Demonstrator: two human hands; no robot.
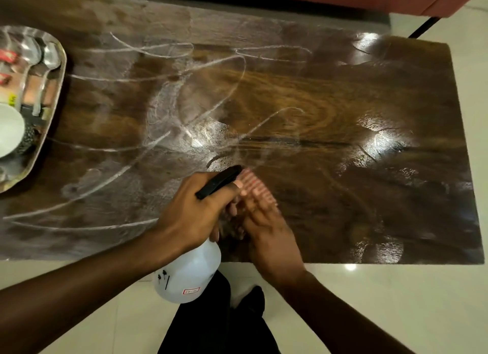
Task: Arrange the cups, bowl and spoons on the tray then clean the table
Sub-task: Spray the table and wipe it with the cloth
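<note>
The left hand (191, 211) grasps the spray bottle (190, 274) by its neck. Just beside that grip is the blurred right hand (269, 229); I cannot tell its hold.

At left edge, tray (60, 89) and white bowl (9, 131) cut off; right-hand fingers (261, 203) motion-blurred

You have open tabletop (330, 110) from centre to right edge, wet streaks only. Far left, the tray (60, 81) loaded with spoons (51, 56) and a bowl (9, 129) blocks passage. The spray bottle (188, 271) hangs at the near edge, mid-table.
</note>
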